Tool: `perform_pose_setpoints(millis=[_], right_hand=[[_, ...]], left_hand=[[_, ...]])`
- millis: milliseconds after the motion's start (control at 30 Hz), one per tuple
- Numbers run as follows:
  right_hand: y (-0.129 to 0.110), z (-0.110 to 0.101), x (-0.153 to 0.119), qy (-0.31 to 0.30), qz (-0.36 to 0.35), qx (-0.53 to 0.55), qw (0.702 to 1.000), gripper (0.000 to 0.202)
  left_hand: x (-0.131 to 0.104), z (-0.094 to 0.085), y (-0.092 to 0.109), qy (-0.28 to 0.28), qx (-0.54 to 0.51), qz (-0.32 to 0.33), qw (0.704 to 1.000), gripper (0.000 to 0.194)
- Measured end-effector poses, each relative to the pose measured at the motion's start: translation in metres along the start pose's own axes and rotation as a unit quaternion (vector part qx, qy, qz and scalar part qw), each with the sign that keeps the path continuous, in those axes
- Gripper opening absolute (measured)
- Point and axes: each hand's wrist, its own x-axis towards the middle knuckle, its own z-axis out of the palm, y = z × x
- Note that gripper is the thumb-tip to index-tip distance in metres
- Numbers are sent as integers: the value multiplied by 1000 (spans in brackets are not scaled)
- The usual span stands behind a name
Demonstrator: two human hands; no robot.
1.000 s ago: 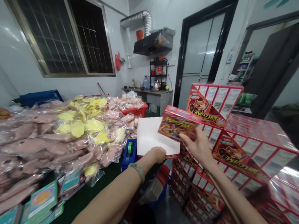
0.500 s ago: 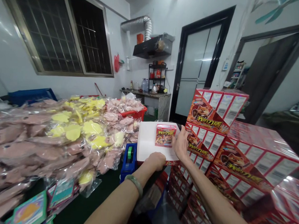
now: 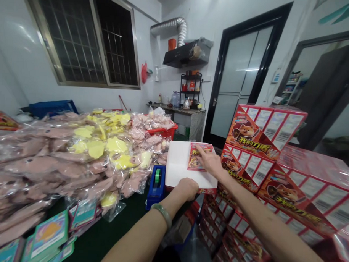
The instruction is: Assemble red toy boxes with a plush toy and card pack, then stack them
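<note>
Box (image 3: pixel 193 161) partly behind right-hand fingers (image 3: pixel 202 152)

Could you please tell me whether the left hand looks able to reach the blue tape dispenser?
Probably yes: the tape dispenser stands left of the white-lined box, close to the left hand, and nothing seems to cover it. The hand would likely have to release the box's near edge first.

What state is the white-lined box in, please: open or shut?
Open: the box shows its white inside, beyond the left hand at its near edge.
</note>
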Motion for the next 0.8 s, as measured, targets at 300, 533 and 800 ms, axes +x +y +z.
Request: perform_pose_setpoints(millis=[300,533,800], right_hand=[[-37,14,9,50,74,-7,996,63],[-42,20,10,47,89,20,995,63],[-28,22,-13,38,78,61,994,63]], left_hand=[[-4,-5,4,-6,-27,-16,999,30],[-85,-40,33,141,-36,-14,989,47],[-230,14,31,345,-106,-17,932,42]])
